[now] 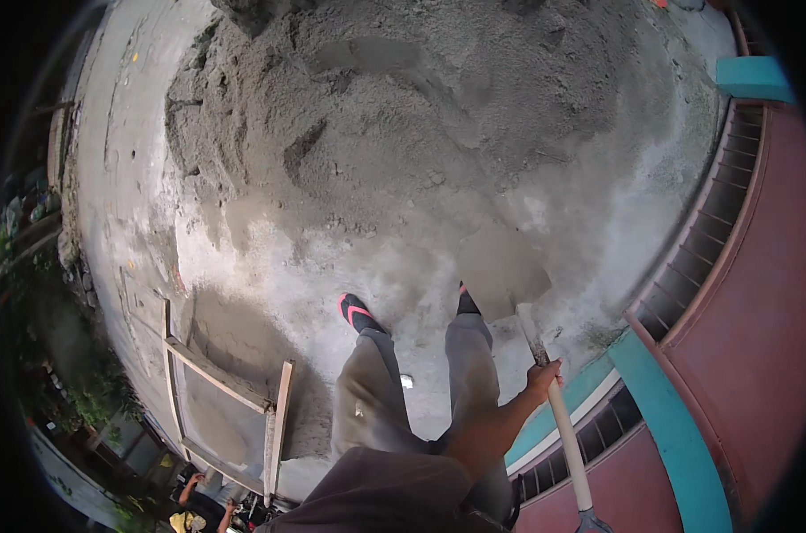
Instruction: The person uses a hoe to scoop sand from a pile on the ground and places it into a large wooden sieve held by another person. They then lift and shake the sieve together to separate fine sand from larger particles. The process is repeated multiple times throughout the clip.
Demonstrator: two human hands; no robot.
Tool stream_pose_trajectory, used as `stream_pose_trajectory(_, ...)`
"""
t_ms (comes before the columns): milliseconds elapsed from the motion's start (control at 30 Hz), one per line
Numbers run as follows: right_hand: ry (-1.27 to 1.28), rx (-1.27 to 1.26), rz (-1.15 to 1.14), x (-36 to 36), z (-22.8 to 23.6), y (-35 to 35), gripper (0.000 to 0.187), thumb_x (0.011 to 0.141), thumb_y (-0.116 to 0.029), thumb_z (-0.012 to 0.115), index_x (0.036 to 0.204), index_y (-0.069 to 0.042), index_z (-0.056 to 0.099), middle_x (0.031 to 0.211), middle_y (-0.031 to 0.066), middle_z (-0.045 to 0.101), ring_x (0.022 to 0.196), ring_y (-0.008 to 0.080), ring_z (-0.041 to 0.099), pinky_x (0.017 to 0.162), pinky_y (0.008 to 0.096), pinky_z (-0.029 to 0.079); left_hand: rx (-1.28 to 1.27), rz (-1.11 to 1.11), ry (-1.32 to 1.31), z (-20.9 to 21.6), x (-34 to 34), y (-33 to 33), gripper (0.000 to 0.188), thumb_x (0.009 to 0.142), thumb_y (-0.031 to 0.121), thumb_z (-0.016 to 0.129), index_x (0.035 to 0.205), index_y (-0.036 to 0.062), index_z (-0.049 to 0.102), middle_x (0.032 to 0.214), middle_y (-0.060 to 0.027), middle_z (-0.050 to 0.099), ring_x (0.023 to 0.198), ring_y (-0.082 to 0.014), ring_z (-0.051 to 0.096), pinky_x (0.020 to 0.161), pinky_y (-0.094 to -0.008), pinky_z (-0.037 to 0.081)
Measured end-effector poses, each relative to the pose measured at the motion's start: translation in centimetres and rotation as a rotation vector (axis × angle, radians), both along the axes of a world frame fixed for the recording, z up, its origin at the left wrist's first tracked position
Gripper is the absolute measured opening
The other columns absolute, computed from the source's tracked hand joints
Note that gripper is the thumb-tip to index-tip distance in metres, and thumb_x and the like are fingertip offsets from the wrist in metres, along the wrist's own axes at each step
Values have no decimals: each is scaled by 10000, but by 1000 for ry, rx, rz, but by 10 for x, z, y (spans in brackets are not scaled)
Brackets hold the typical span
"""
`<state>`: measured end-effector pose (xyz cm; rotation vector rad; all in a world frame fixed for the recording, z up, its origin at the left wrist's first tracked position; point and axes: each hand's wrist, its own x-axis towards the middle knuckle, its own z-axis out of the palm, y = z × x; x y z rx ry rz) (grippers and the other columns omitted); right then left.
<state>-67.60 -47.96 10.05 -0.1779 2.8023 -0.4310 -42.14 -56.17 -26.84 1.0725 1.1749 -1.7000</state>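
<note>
My left hand (543, 377) reaches across to the right and is closed around the pale shaft of a shovel (566, 435). Low beside my right foot, the dusty grey shovel blade (507, 268) rests at the edge of a big heap of grey sand (403, 115). The shaft slants from the blade down to the lower right, where part of a grey handle end (591, 521) shows at the picture's rim. My right hand is out of view. My feet, in dark footwear, one with pink straps (358, 311), stand apart on the dusty concrete.
A wooden-framed screen (221, 377) stands at the lower left over a patch of sand. Behind it, another person (209, 511) is partly visible. A pink and turquoise wall (740, 284) with barred openings curves along the right. Plants and debris (56, 338) line the far left.
</note>
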Motion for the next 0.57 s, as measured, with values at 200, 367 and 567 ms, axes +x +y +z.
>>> stream_pose_trajectory(200,-33,-5,24,-13,-84,-53,190,792,-225,470,668,-121,371,530,-30,279,439,87,300,422,261,318,72,-50,-46,-79,41,-40,145,730,111,576,659,36,473,577,-50,451,456,-164,466,433,-326,437)
stream_pose_trajectory(367,-724,-231,155,215,-322,-111,243,768,-163,477,567,-109,351,479,-20,251,400,100,255,406,265,282,-3,3,-451,-217,369,-81,104,769,95,508,729,22,446,575,-49,440,447,-143,447,395,-296,426)
stream_pose_trajectory(567,-769,-251,70,222,-339,-44,194,762,-181,485,625,-74,400,490,-25,248,409,107,252,409,282,288,3,-80,-564,-206,372,-66,77,768,71,515,726,41,458,566,-31,432,436,-138,438,392,-314,444)
